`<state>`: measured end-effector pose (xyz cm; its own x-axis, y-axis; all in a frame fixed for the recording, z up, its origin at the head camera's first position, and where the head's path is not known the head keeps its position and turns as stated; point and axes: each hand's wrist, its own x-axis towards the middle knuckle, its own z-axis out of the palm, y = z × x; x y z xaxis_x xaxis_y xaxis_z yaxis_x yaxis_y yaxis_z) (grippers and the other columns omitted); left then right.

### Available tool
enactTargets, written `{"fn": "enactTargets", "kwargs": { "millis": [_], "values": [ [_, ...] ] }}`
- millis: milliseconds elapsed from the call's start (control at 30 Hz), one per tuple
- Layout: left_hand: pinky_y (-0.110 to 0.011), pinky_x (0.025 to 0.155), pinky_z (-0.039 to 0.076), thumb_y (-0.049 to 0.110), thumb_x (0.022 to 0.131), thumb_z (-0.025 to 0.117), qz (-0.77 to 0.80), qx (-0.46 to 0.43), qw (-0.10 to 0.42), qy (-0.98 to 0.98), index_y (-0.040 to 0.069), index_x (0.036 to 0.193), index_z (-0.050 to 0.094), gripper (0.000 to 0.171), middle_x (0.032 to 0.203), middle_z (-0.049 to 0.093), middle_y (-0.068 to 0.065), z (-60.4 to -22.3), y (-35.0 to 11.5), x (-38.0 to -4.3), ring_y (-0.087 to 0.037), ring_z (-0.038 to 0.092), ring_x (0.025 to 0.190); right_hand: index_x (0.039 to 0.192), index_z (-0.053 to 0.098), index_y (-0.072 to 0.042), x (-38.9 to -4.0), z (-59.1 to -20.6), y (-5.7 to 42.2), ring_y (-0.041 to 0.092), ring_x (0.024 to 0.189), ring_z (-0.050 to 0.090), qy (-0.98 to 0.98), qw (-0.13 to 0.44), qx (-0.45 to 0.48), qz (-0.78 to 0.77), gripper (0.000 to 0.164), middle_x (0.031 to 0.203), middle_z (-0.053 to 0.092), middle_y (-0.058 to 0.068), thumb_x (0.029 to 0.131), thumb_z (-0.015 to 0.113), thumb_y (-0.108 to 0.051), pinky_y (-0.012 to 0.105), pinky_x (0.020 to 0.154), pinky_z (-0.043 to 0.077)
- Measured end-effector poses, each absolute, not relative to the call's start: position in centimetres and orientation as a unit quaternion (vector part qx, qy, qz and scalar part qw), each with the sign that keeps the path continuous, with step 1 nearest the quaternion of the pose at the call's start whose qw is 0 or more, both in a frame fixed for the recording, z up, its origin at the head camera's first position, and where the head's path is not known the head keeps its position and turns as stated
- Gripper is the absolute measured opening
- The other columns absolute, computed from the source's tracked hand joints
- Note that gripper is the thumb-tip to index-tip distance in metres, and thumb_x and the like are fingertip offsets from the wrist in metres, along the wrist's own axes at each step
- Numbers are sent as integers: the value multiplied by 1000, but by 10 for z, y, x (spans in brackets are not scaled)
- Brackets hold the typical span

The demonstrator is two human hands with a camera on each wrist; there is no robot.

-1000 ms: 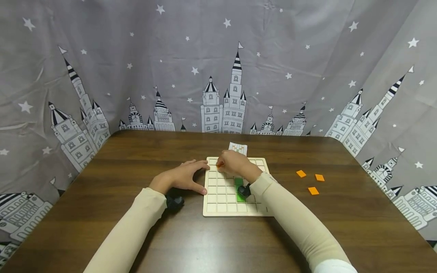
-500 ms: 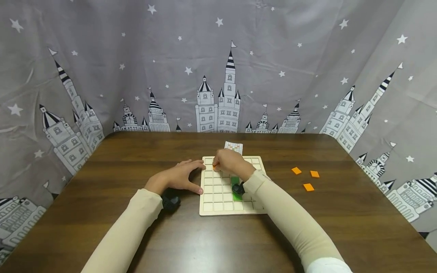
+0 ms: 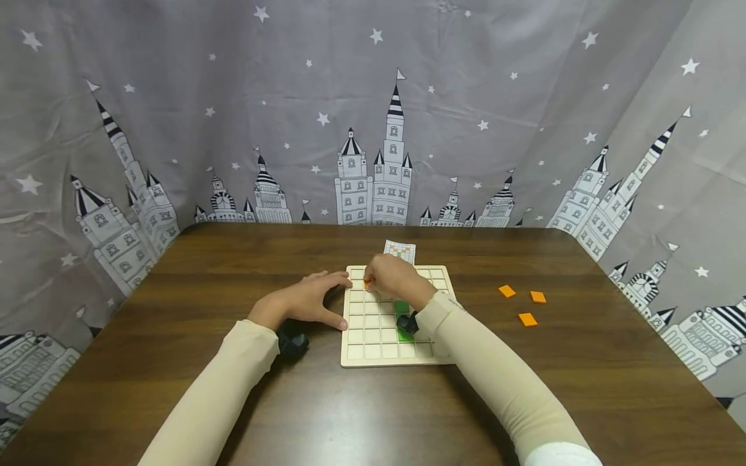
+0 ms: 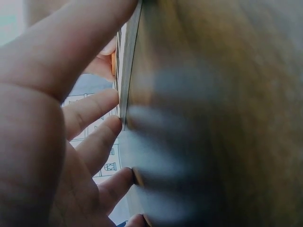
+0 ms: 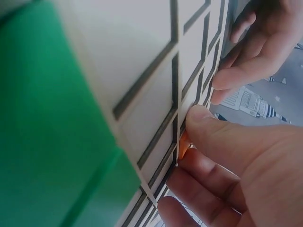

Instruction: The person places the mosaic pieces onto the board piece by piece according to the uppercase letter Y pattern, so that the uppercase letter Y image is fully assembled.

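A cream grid board (image 3: 355,353) lies on the table, its squares marked off by raised ridges. My right hand (image 3: 395,279) reaches over it and pinches an orange square tile (image 5: 184,144) between thumb and fingers, at a square near the board's far left corner. Most of that tile is hidden by the fingers. My left hand (image 3: 304,301) is spread along the board's left side, thumb and fingertips at the edge, as the left wrist view also shows at the board's side (image 4: 127,71). Green tiles (image 3: 402,308) sit in the grid under my right wrist, partly covered.
Several loose orange tiles lie right of the board, among them a front one (image 3: 527,320) and a right one (image 3: 538,297). Behind the board is a small printed card (image 3: 400,250) with a coloured grid. A grey castle-print curtain (image 3: 280,97) stands behind the table.
The head view has shifted slightly, so everything sits a little further left in it. My right hand stays at the same part of the board with the orange tile; my left hand keeps its place.
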<state>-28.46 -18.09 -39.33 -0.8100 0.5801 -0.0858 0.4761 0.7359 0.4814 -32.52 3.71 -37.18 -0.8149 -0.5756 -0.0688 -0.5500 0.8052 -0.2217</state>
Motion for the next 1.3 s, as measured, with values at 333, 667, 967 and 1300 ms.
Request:
{"fn": "enactTargets", "kwargs": {
  "millis": [333, 667, 967, 1300],
  "values": [
    [-68, 114, 15, 49, 78, 86, 222, 284, 116, 926, 8, 144, 50, 86, 159, 34, -18, -387, -181, -286, -52, 19, 146, 103, 80, -11, -327, -370, 35, 18, 101, 68, 941, 33, -324, -88, 11, 109, 74, 1, 95, 73, -13, 32, 84, 56],
    [-68, 114, 15, 49, 77, 86, 220, 282, 114, 927, 9, 144, 51, 85, 159, 35, -17, -385, -182, -286, -51, 19, 146, 100, 79, -9, -329, -367, 38, 16, 95, 66, 930, 35, -351, -105, 9, 102, 74, 2, 96, 71, -11, 31, 85, 54],
    [-68, 115, 15, 51, 77, 86, 221, 272, 119, 929, 11, 145, 50, 86, 160, 34, -15, -388, -185, -286, -51, 18, 147, 111, 75, -3, -327, -371, 39, 20, 98, 62, 921, 36, -373, -109, 17, 106, 69, 8, 96, 72, -11, 33, 85, 53],
    [-70, 113, 14, 53, 78, 84, 218, 274, 128, 928, 12, 146, 49, 87, 160, 34, -15, -392, -182, -285, -51, 17, 147, 140, 55, 2, -329, -374, 63, 23, 100, 64, 916, 58, -344, -196, 49, 115, 66, 14, 97, 70, -16, 38, 87, 53]
  ]
}}
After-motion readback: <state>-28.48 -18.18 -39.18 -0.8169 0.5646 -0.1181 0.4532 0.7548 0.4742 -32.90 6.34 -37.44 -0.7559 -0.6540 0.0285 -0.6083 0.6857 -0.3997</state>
